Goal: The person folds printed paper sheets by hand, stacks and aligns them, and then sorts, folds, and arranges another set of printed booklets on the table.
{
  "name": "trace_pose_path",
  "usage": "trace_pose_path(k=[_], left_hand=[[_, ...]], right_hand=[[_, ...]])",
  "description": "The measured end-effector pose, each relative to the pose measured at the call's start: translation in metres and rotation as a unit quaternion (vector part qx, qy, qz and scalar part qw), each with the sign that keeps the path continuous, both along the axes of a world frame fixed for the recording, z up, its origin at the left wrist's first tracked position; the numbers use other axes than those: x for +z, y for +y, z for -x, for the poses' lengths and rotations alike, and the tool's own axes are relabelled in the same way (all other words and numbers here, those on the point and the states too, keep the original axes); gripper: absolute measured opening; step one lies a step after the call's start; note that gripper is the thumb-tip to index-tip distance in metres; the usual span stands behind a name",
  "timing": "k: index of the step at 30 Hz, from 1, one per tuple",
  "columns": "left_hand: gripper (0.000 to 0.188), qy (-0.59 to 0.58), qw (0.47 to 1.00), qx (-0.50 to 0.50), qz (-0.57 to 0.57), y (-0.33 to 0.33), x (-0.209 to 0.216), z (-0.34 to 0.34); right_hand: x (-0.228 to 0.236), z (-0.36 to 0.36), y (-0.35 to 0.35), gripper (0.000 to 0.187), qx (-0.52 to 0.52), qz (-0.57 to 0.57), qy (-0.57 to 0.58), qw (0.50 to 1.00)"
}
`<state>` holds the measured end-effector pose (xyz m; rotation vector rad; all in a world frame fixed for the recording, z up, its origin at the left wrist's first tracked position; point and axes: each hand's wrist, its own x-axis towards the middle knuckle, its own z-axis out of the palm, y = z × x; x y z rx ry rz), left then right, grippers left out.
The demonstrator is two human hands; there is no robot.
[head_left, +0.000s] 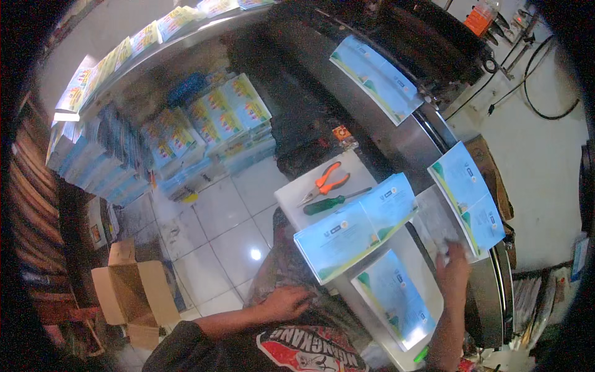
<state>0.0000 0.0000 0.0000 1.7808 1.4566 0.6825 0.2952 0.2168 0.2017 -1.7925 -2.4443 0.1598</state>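
My left hand (288, 304) rests over my lap with its fingers curled in, and nothing shows in it. My right hand (454, 268) reaches over the metal counter, beside the lower edge of a pile of blue printed sheets (465, 192). Its fingers are blurred, so whether they grip anything is unclear. Left of that hand, a wide stack of blue printed sheets (356, 226) lies across a white surface. A smaller blue stack (396, 297) lies nearer me. Pliers with orange handles (328, 181) and a green-handled screwdriver (328, 204) lie beyond the wide stack.
Another blue pile (375, 77) lies farther along the counter. Tall stacks of printed sheets (223, 118) stand on the tiled floor (220, 217), with more piles (93, 155) at the left. An opened cardboard box (136, 288) sits lower left. A black cable (539, 105) hangs on the right.
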Motion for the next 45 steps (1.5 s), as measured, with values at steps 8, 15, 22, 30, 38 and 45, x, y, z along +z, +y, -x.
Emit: trace_pose_path(k=[8, 15, 22, 30, 38, 45], left_hand=[[0.03, -0.006, 1.0, 0.01, -0.004, -0.004, -0.002, -0.006], [0.03, -0.021, 1.0, 0.003, -0.021, -0.005, -0.002, -0.004], [0.034, -0.028, 0.999, 0.014, -0.009, -0.011, 0.002, 0.002], [0.037, -0.028, 1.0, 0.004, 0.011, -0.006, 0.003, 0.005], [0.033, -0.039, 0.998, 0.021, 0.037, -0.007, 0.002, 0.004], [0.031, -0.035, 0.998, 0.01, 0.043, -0.004, 0.007, 0.001]], right_hand=[[-0.019, 0.005, -0.125, 0.088, 0.031, 0.088, -0.148, 0.985], [-0.003, -0.012, -0.122, 0.076, 0.081, 0.191, -0.063, 0.976], [0.044, -0.062, -0.074, 0.028, -0.088, 0.114, -0.018, 0.989], [0.143, -0.098, 0.081, 0.036, -0.001, -0.458, -0.081, 0.885], [-0.004, -0.013, 0.125, 0.055, 0.054, -0.253, -0.194, 0.946], [0.019, -0.075, 0.08, 0.043, 0.098, -0.371, -0.013, 0.923]])
